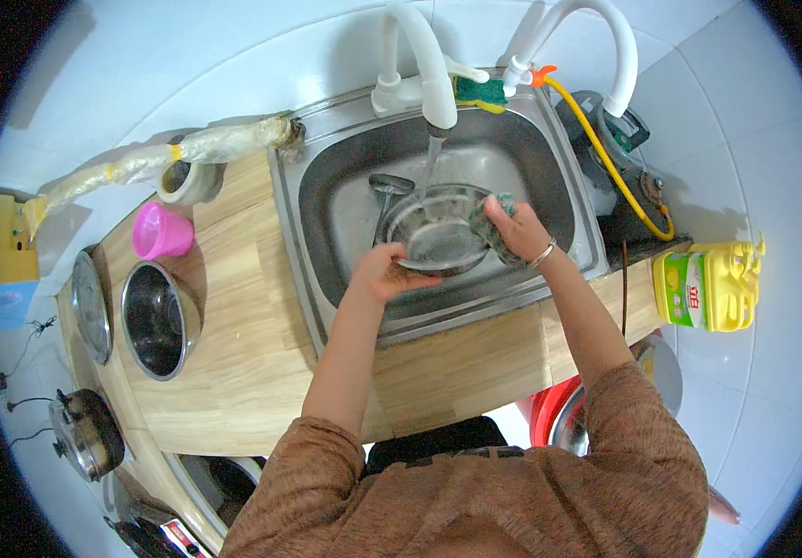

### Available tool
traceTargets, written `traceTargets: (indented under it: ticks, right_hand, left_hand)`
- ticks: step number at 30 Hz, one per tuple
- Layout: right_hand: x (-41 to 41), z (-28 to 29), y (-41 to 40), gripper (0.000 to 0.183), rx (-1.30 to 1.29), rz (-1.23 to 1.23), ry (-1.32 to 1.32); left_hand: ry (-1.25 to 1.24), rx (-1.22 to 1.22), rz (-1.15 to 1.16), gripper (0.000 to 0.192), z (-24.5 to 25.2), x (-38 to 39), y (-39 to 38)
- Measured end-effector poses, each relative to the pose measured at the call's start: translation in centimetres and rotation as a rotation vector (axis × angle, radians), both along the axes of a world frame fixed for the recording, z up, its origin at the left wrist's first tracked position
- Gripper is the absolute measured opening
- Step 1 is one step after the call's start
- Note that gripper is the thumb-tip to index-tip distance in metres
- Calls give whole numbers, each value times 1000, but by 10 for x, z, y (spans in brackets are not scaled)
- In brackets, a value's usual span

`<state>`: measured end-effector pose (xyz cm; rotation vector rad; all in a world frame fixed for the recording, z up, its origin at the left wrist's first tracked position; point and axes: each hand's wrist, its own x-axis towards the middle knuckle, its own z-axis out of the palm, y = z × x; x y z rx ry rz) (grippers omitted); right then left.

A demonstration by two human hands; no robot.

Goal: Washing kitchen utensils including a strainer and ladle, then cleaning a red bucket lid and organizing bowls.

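My left hand (388, 272) grips the near-left rim of a round metal bowl (439, 240), tilted inside the stainless steel sink (530, 181). In my right hand (521, 229) is a green scrubbing cloth or pad (502, 240), pressed against the bowl's right side; its exact kind is hard to tell. Water (433, 164) runs from the white faucet (436, 77) towards the bowl. Behind the bowl's left side, a dark-headed utensil, perhaps a ladle (390, 185), lies in the sink, its handle partly hidden.
A green-and-yellow sponge (481, 93) sits behind the faucet. Left on the wooden counter (247, 349) are a pink cup (162, 230), a steel bowl (157, 321), a lid (90, 307) and a lidded pot (87, 434). Rightward, a yellow hose (596, 143) hangs near yellow jugs (708, 286).
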<state>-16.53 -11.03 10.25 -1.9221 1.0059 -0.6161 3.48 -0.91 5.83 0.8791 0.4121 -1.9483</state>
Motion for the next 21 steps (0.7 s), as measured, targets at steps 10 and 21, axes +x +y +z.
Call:
traceTargets:
  ticks: [10,21]
  right_hand:
    - [46,-38,11,50,-238,278,823]
    - [96,-68,29,33,331,234,88]
  left_hand:
    - [-777,-170,16,78,22,-39,9]
    - [-894,-237,67,77,16,-40,14]
